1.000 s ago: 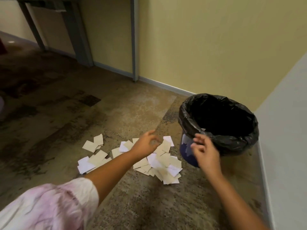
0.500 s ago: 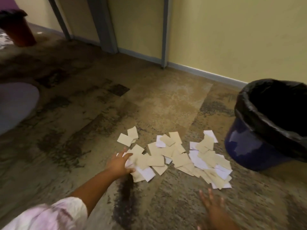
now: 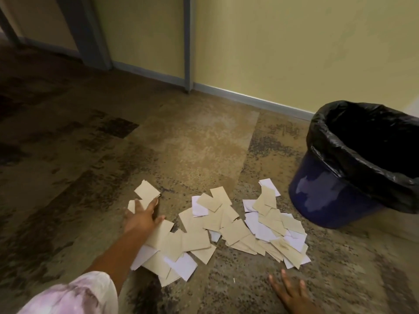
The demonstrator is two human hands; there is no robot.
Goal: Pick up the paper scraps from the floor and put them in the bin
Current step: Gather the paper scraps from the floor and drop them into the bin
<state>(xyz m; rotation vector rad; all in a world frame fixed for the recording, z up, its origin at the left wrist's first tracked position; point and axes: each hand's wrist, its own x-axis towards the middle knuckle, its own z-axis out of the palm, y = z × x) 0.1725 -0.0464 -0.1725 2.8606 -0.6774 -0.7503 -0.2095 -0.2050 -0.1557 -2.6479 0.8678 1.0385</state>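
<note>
Left hand [image 3: 141, 217] is being stretched forward with its fingers spread wide and flat, holding nothing, its fingertips being laid on the far left papers of the scatter. Right hand [image 3: 292, 293] is being held low with straight, spread fingers above the floor [image 3: 192, 141], also empty. Far to the right of both hands, a dark blue bin [image 3: 328, 200] lined with a black bag [image 3: 362, 159] is being shown upright. Paper scraps [image 3: 226, 225], tan and white, are being seen lying overlapped between the left hand and the bin.
</note>
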